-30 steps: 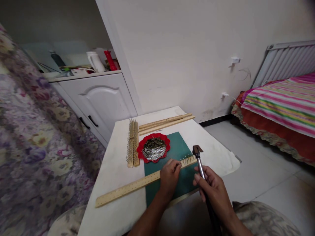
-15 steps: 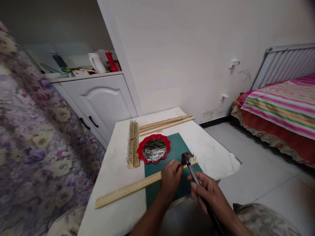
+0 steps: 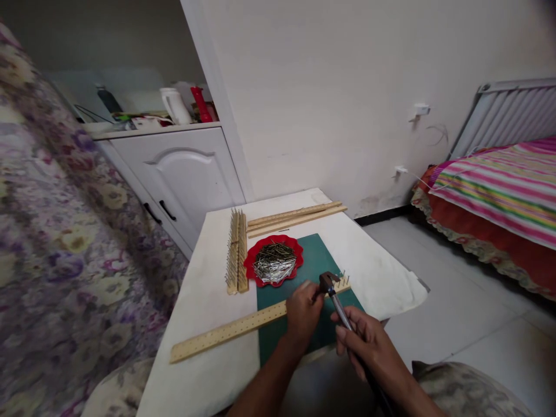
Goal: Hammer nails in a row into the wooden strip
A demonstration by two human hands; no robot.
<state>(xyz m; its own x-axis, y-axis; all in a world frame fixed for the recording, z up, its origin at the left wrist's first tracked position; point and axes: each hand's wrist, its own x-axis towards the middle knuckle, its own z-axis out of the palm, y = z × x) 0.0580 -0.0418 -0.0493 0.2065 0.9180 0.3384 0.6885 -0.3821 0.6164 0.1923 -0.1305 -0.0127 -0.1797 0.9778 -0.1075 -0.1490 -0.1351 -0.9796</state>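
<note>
My right hand is wrapped round the handle of a claw hammer. The hammer's dark head is right beside the fingertips of my left hand, over a pale wooden strip with rows of small holes. My left hand rests on that strip, thumb and fingers pinched together; whatever is between them is hidden. Several nails stand upright in the strip's right end. Under the strip lies a green mat. A red scalloped dish behind my left hand holds a heap of loose nails.
Wooden strips bristling with nails lie left of the dish. More plain strips lie along the back of the white-covered table. A white cabinet and flowered curtain stand left, a bed right.
The whole view has shifted slightly, with the scene sitting a little further right. Both hands and the hammer keep nearly the same place over the strip.
</note>
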